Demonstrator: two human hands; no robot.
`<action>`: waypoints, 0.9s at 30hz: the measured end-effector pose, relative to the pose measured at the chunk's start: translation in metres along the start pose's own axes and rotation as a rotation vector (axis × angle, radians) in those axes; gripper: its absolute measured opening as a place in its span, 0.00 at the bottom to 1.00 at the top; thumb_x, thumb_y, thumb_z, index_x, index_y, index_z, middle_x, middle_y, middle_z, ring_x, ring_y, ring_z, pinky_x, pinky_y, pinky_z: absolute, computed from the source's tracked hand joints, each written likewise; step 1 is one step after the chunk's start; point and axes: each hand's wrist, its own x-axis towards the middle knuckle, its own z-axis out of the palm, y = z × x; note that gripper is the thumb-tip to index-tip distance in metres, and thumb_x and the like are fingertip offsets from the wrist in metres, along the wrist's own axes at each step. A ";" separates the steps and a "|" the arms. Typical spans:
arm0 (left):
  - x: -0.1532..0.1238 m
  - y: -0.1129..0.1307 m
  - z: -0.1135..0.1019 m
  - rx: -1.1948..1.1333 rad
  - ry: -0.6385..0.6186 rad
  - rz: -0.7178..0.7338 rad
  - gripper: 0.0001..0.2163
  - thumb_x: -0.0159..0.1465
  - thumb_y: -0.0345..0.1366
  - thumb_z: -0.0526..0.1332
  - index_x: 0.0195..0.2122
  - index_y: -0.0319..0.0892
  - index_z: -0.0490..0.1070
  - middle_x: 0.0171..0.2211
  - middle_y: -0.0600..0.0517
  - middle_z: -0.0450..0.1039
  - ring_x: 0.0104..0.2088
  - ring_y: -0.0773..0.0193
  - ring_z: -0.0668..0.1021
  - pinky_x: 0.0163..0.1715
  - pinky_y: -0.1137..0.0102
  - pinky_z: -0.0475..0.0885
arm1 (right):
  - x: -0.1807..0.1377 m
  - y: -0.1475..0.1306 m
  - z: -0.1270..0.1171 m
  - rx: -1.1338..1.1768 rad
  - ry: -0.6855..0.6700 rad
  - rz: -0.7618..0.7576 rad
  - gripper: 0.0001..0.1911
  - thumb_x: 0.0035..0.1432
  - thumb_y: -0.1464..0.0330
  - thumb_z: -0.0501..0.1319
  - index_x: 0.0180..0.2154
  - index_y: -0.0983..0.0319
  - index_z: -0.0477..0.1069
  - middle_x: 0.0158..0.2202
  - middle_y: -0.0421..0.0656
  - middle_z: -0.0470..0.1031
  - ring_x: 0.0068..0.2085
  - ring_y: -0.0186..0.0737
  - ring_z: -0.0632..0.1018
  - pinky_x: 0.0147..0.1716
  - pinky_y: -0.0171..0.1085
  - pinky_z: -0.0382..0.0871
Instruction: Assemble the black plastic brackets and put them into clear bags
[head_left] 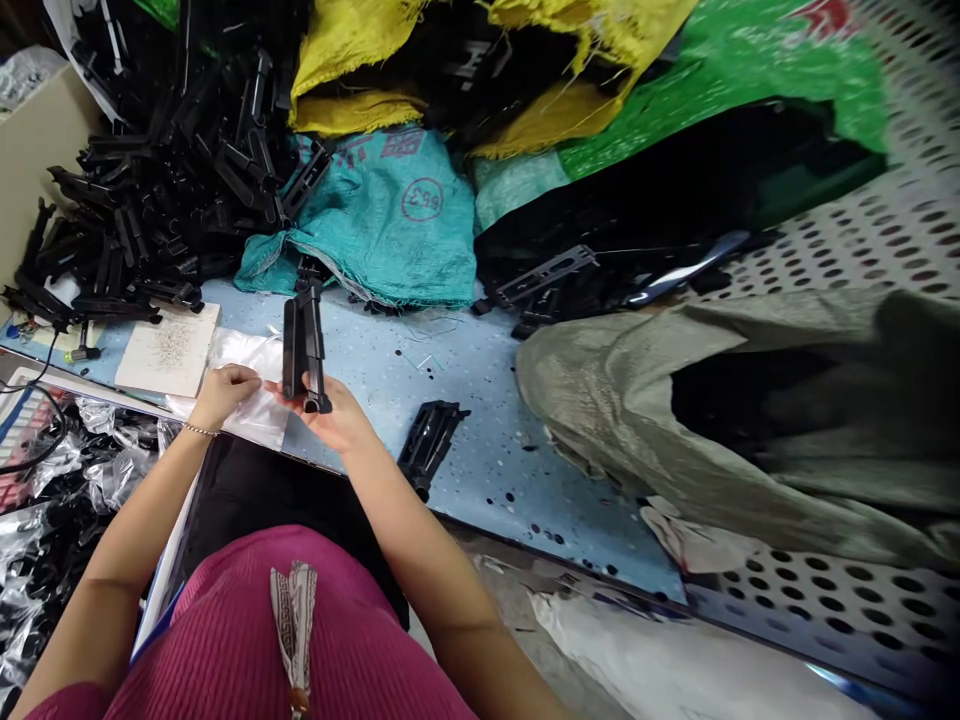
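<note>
My right hand [341, 418] holds the near end of a pair of long black plastic parts [303, 345] that stand side by side and point away from me. My left hand [223, 392] is closed in a pinch on the edge of a clear plastic bag [247, 375] lying on the blue table [465, 440], right beside the parts' lower end. Another black plastic part [429, 442] lies flat on the table just right of my right forearm.
A big heap of black plastic parts [157, 190] fills the far left. Teal [397, 220], yellow [352, 70], green [720, 80] and grey [675, 420] woven sacks crowd the back and right. A tan card [171, 350] lies left of the bag. Bagged parts [45, 500] sit low left.
</note>
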 end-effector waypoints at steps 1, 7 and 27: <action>-0.003 0.000 0.001 -0.009 0.030 0.015 0.11 0.51 0.41 0.69 0.29 0.39 0.75 0.28 0.52 0.74 0.28 0.66 0.73 0.30 0.70 0.67 | 0.006 0.006 0.003 0.013 0.016 0.003 0.19 0.47 0.53 0.73 0.32 0.61 0.76 0.33 0.44 0.80 0.43 0.48 0.81 0.44 0.44 0.75; -0.028 0.015 -0.009 0.191 0.080 0.246 0.05 0.59 0.37 0.64 0.33 0.42 0.70 0.31 0.53 0.75 0.32 0.64 0.78 0.35 0.69 0.71 | 0.004 0.020 -0.005 0.055 0.153 -0.039 0.15 0.48 0.58 0.74 0.33 0.60 0.76 0.34 0.43 0.81 0.43 0.43 0.81 0.45 0.40 0.75; -0.083 0.024 0.002 0.576 -0.252 0.783 0.32 0.67 0.22 0.50 0.72 0.47 0.49 0.67 0.42 0.60 0.68 0.57 0.65 0.66 0.59 0.66 | -0.032 0.056 -0.003 0.128 -0.071 0.293 0.10 0.61 0.62 0.63 0.35 0.63 0.73 0.25 0.38 0.70 0.22 0.30 0.65 0.18 0.28 0.64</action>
